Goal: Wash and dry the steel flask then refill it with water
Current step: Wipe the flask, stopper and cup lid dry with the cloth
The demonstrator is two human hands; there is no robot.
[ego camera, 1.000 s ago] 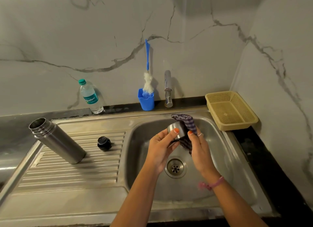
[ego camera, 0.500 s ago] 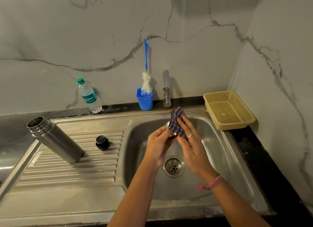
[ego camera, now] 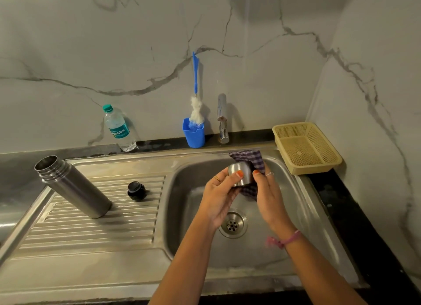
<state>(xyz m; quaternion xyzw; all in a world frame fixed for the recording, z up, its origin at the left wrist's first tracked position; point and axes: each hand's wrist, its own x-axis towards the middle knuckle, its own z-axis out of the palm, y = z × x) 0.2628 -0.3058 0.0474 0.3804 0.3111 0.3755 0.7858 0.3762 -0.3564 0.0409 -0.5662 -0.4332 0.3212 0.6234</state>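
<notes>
The left hand (ego camera: 219,196) grips a small steel cap (ego camera: 239,173), thumb curled over its side, holding it above the sink basin (ego camera: 303,213). Touching it from the other side, the right hand (ego camera: 270,197) pinches a checked cloth (ego camera: 250,160) against the cap, the fabric bunched behind and under the steel, so the step in hand looks like drying the cap. Directly below both hands lies the drain (ego camera: 232,224). Well out to the left of the left hand, the steel flask (ego camera: 73,187) stands open-mouthed on the ribbed drainboard (ego camera: 91,227), and between it and the hands sits a black stopper (ego camera: 136,190), apart from both. Beyond the hands, against the wall, are the tap (ego camera: 222,120), with no water visibly running, a blue holder (ego camera: 194,135) with a bottle brush (ego camera: 195,99), and further left a plastic water bottle (ego camera: 117,128). Just right of the right hand, past the sink's rim, sits a yellow basket (ego camera: 306,147). Judging by this, washing seems finished and drying is under way; whether the flask body is already dry cannot be told. Refilling and closing the flask still remain.
</notes>
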